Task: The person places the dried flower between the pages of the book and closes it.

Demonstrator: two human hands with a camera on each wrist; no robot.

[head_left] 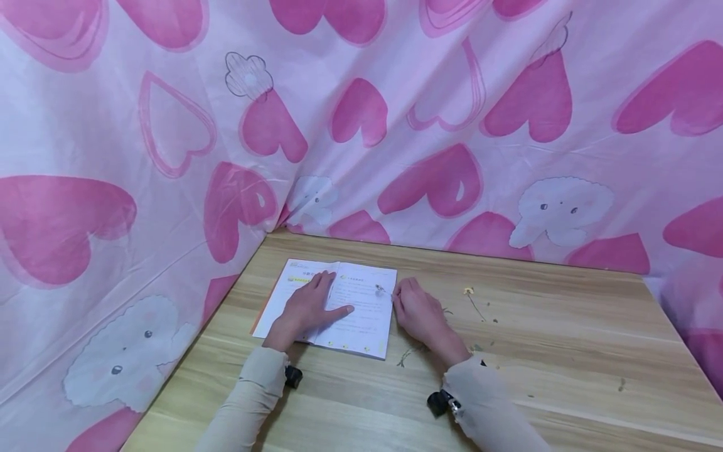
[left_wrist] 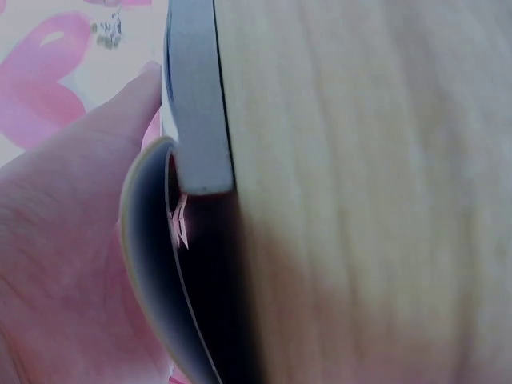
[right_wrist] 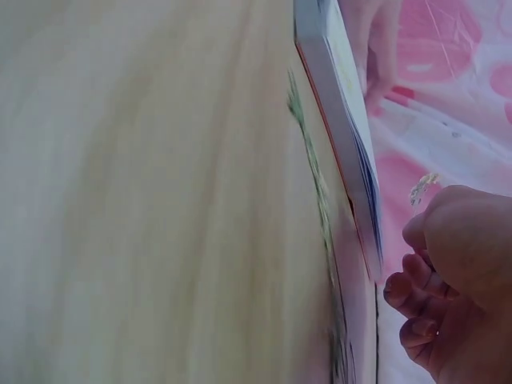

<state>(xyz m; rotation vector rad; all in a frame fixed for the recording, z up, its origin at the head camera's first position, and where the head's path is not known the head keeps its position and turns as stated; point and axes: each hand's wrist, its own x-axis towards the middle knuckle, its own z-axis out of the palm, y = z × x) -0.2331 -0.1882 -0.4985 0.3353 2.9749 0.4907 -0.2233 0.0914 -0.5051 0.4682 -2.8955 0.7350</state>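
An open book (head_left: 364, 336) with printed pages lies on the wooden table. My left hand (head_left: 309, 307) rests flat across its middle fold, thumb spread over the right page. In the left wrist view, the page block (left_wrist: 200, 104) shows edge-on beside that hand, with a curved cover bulging below. At the book's right edge, my right hand (head_left: 419, 309) pinches a small dried flower (right_wrist: 422, 188) by its thin stem. The flower's head (head_left: 380, 289) hangs over the right page in the head view; whether it touches the paper I cannot tell.
A yellow dried flower (head_left: 468, 291) on a long stem lies right of my right hand. A thin green sprig (head_left: 403, 356) lies below the book's right corner. Small plant bits are scattered farther right. A pink heart-patterned curtain (head_left: 361, 113) borders the table's back and left.
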